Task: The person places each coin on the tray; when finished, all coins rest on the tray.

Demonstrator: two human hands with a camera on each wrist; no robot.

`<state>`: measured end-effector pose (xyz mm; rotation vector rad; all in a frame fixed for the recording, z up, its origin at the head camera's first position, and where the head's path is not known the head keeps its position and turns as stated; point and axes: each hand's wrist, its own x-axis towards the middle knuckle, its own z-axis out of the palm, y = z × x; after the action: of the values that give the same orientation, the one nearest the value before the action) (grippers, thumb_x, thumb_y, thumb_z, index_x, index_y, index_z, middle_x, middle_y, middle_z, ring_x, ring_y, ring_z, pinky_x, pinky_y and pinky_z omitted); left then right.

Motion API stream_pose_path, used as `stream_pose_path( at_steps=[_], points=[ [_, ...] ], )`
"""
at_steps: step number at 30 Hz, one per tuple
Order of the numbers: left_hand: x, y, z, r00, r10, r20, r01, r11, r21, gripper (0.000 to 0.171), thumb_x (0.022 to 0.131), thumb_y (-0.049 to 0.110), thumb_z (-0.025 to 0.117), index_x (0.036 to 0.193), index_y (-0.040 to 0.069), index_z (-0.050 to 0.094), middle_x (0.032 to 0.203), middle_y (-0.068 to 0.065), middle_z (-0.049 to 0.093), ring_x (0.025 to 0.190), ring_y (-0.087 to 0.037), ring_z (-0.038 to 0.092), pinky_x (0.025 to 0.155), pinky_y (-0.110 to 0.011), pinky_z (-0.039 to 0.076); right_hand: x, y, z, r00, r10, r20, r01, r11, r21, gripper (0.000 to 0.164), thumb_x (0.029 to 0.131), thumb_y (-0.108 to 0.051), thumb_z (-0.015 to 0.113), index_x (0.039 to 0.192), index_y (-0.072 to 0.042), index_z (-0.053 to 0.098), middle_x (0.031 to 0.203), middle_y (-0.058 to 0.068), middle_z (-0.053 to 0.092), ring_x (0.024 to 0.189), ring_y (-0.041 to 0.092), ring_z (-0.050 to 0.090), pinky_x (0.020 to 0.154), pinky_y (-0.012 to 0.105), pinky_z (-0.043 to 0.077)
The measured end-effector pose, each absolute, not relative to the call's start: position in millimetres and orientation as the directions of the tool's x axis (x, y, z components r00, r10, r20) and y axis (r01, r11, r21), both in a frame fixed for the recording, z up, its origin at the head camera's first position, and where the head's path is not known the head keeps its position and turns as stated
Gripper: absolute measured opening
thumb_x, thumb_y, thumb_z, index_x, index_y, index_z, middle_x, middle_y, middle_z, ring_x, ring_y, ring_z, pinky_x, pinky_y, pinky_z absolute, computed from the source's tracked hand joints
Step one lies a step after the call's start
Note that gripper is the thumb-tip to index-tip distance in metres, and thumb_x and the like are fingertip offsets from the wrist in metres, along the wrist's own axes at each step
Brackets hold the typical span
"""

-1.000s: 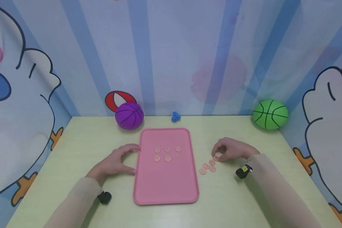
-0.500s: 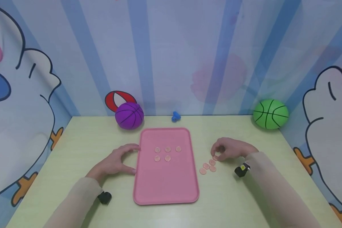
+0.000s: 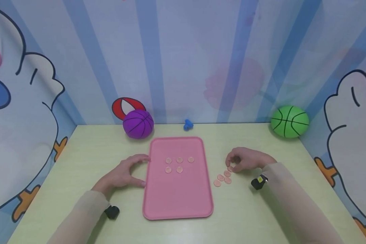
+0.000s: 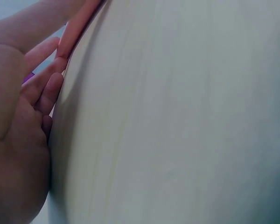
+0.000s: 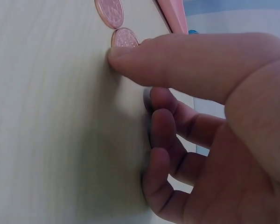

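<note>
My right hand [image 3: 248, 159] is over the table to the right of the pink tray [image 3: 178, 200], thumb and index finger pinching a copper-coloured coin [image 5: 124, 37] that lies against the table. Its other fingers are curled in the right wrist view. Several more loose coins [image 3: 221, 177] lie just left of and nearer than that hand. On the tray, several coins [image 3: 179, 160] are laid out flat, three in a back row and two in a row before it. My left hand [image 3: 122, 172] rests beside the tray's left rim, thumb and fingers spread and touching the rim.
At the back edge of the pale wooden table [image 3: 241, 217] stand a purple ball [image 3: 138, 124], a small blue object [image 3: 188, 125] and a green ball [image 3: 289, 121]. A cartoon-printed backdrop [image 3: 183, 61] encloses the table behind and on both sides.
The right hand has shifted very slightly left over the same coin. The left hand, the tray and the coins on it hold their places.
</note>
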<state>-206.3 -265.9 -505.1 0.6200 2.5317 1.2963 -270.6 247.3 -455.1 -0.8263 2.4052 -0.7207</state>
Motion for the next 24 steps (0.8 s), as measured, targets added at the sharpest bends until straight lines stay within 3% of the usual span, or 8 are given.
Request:
stream_pose_path(
  at_steps=[12,24],
  points=[
    [-204,-265,-507,-0.889,0.458,-0.019,0.253,0.526,0.812,0.096,0.068,0.037,0.099,0.152,0.029,0.053,0.165,-0.001,0.041,0.152,-0.034,0.035,0.125,-0.069,0.018,-263,245,-450,-0.676,-0.711,-0.194,-0.475,0.622,-0.623,0.019,0.086,0.002,0.077,0.096,-0.014,0.073,0.097,-0.002,0.069,0.096,0.024,0.058,0.089,0.038,0.051],
    [-205,-265,-505,-0.885,0.465,-0.011,0.261,0.516,0.816,0.095,0.07,0.034,0.099,0.153,0.024,0.053,0.164,-0.004,0.042,0.148,-0.036,0.038,0.124,-0.071,0.019,-273,244,-452,-0.628,-0.743,-0.232,-0.483,0.605,-0.632,0.02,0.086,0.003,0.079,0.092,-0.015,0.072,0.088,-0.004,0.069,0.087,0.017,0.061,0.082,0.031,0.054]
  ],
)
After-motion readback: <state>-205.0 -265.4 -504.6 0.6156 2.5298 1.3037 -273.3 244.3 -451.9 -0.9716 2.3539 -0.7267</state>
